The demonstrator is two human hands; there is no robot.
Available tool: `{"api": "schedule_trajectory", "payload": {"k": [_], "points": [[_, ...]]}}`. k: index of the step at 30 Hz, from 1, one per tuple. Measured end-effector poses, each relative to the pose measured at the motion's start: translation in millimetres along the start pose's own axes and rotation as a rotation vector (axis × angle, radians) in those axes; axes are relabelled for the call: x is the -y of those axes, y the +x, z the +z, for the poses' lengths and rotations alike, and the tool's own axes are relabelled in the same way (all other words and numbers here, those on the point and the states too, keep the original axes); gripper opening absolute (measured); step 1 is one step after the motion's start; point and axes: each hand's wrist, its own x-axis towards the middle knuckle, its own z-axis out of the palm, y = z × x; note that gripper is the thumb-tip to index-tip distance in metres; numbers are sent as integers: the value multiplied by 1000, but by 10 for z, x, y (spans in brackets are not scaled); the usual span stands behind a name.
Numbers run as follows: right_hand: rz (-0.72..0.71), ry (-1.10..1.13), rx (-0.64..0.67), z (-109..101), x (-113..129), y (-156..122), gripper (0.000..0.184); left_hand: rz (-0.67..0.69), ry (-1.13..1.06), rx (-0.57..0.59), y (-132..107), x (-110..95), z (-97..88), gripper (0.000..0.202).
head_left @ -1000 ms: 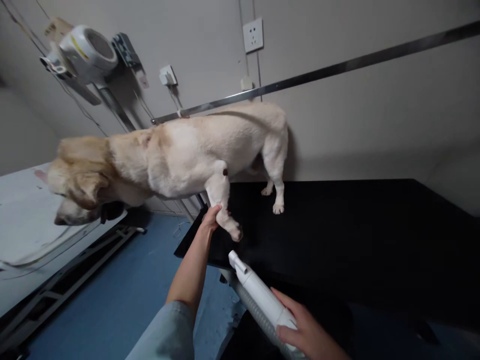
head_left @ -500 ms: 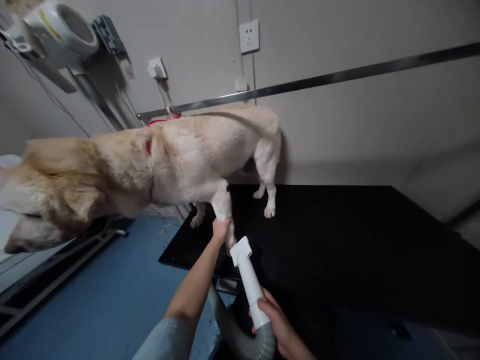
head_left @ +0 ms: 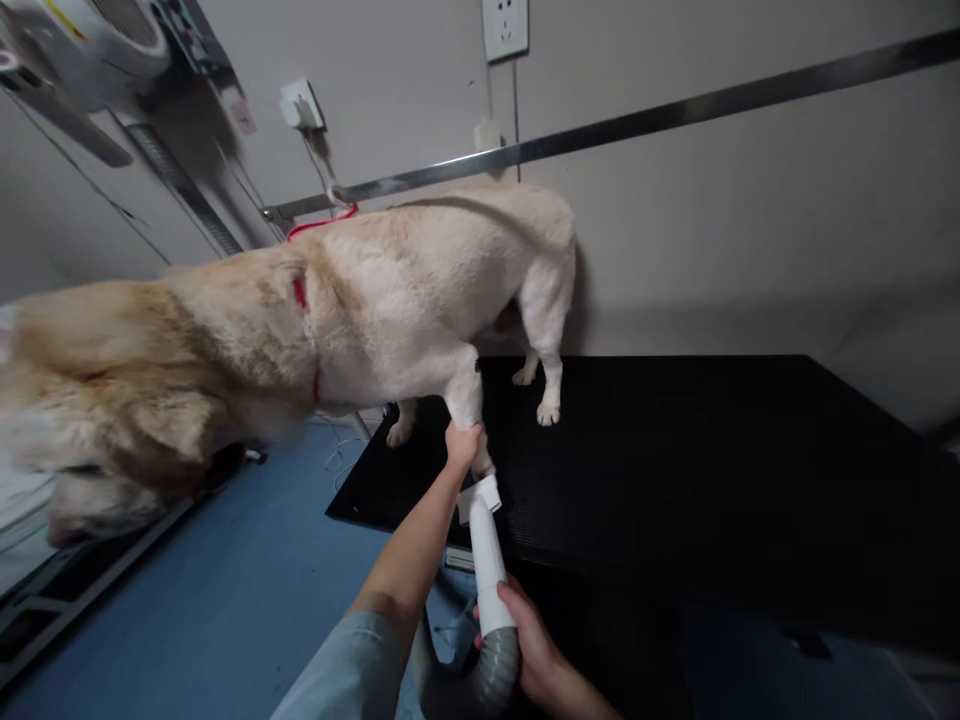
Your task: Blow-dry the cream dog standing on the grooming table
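Observation:
A cream-coloured dog with a red collar stands on a black table, its head hanging out past the table's left end. My left hand is closed round the dog's front leg just above the paw. My right hand grips a white blower nozzle on a grey ribbed hose. The nozzle's tip points up at the held paw, almost touching my left hand.
A metal bar runs along the wall behind the dog, with a red leash tied to it. A wall socket sits above. A white machine hangs top left. Blue floor lies left of the table.
The nozzle has swung from lying low at the table's near edge to standing upright under the paw. The dog's head has dropped and moved toward the camera, and its front paw is set down.

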Motion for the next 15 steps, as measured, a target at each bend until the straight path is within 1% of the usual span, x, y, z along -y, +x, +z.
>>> {"api": "schedule_trajectory", "payload": {"k": [2, 4, 6, 7, 9, 10, 12, 13, 15], "points": [[-50, 3, -33, 41, -10, 6, 84, 8, -13, 4, 9, -50, 73, 22], [-36, 30, -81, 58, -25, 19, 83, 23, -44, 16, 16, -118, 192, 23], [-21, 41, -90, 39, -46, 33, 88, 41, -95, 40, 16, -210, 358, 24], [-46, 39, -77, 15, -55, 37, 92, 48, -124, 54, 15, -266, 445, 25], [-158, 30, -60, -44, -57, 36, 101, 50, -177, 77, 19, -392, 592, 25], [-213, 26, -59, -72, -43, 31, 104, 48, -198, 89, 25, -460, 636, 25], [-247, -6, -49, -105, 19, 14, 108, 45, -228, 115, 36, -592, 649, 25], [-248, -31, -35, -109, 66, 3, 110, 45, -238, 130, 30, -651, 615, 24], [-278, -85, 3, -101, 170, -20, 110, 52, -245, 163, -29, -748, 474, 25]]}}
